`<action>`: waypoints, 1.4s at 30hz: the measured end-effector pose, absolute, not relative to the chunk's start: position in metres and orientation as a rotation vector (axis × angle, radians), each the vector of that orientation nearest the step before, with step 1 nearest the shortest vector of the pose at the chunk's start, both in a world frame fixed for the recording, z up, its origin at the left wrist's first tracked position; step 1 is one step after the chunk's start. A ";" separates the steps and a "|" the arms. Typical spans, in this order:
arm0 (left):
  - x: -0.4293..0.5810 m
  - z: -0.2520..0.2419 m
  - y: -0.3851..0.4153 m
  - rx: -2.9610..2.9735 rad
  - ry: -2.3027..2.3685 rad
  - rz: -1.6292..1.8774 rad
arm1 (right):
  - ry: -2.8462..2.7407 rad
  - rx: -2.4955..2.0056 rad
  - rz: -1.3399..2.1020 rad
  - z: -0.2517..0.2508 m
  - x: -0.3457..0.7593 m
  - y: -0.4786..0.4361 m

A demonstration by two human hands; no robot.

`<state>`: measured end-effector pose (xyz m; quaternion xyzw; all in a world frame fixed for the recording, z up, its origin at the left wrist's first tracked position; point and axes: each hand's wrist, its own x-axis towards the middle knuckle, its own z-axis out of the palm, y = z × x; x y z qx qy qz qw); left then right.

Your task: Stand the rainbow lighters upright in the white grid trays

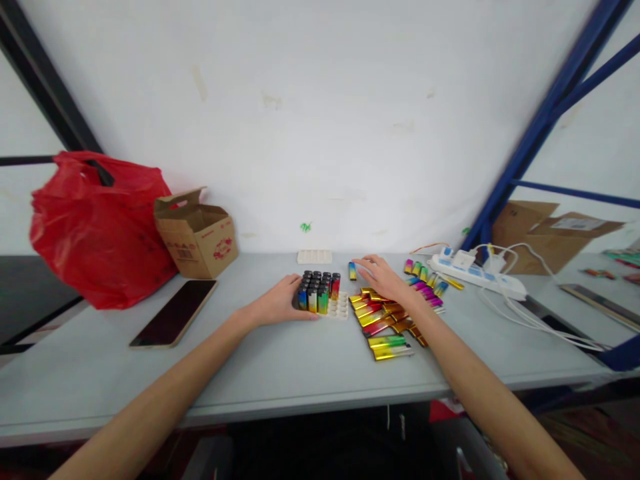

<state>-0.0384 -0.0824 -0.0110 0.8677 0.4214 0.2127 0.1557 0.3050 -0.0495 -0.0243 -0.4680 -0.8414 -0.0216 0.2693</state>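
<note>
Upright lighters (313, 300) with black tops and coloured bodies stand in rows in a white moulded tray (343, 307). My left hand (280, 301) wraps round the left side of this block, thumb in front and fingers behind. At the tray's right, several of its holes show. My right hand (381, 275) reaches over the table with its fingertips at the top of a single blue-and-yellow lighter (353, 271), which it appears to pinch. Below and beside my right wrist lies a pile of shiny gold, red and green lighters (380, 325), partly covered by my forearm.
A second white tray (315, 257) lies against the wall. On the left are a phone (175, 313), an open cardboard box (200, 240) and a red plastic bag (105, 233). More lighters (425, 275) and a white power strip (477, 275) with cables lie at right, beside a blue metal post (540, 127).
</note>
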 end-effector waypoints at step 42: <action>-0.038 -0.008 -0.084 2.476 1.179 0.575 | -1.418 -0.982 1.220 0.007 0.251 -0.079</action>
